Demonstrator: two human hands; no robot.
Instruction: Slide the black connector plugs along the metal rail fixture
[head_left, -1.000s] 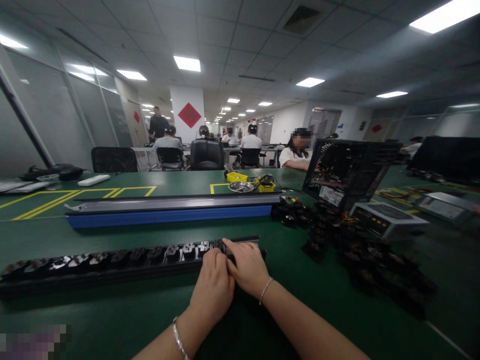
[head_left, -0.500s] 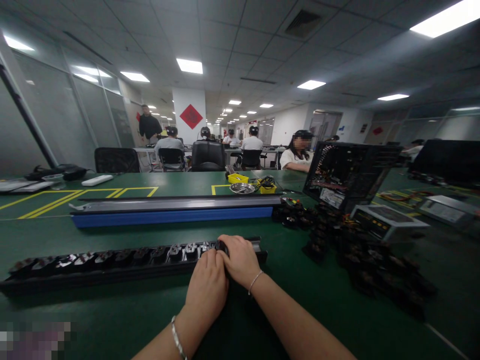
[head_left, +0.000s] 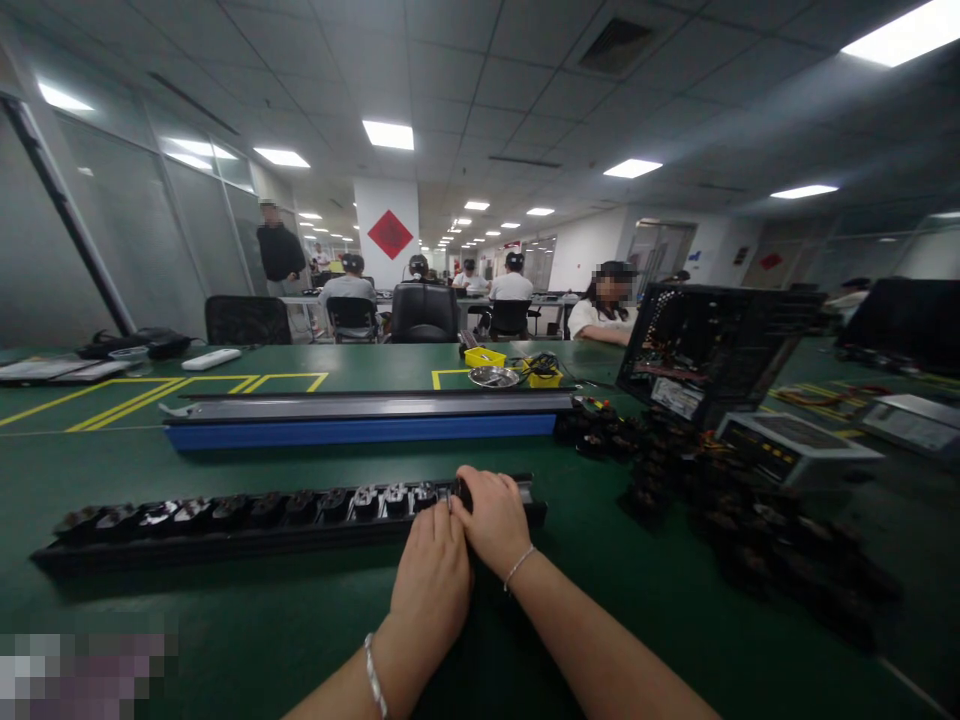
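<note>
A long black channel (head_left: 225, 548) lies across the green table in front of me. A row of black modules with shiny metal parts (head_left: 300, 507), like socket inserts, fills most of its length. At its right end my left hand (head_left: 431, 575) is closed over the front wall, fingers pressed together and fingertips hidden inside. My right hand (head_left: 495, 515) touches it, closed around a black module (head_left: 463, 490) standing in the channel; the fingers hide most of this piece. The last stretch of channel right of my hands shows bare metal inside.
Behind lies a blue-sided rail (head_left: 360, 432). Loose black modules (head_left: 772, 540) are heaped at right, near a power supply box (head_left: 795, 450) and an open computer case (head_left: 712, 345). A metal dish (head_left: 493, 377) and yellow trays (head_left: 484, 357) stand farther back. A co-worker (head_left: 600, 310) sits across.
The whole view has shifted slightly, so the table things appear farther right. Both hands stay at the channel's right end, with a little more metal showing beside the right fingers. A standing person has moved left.
</note>
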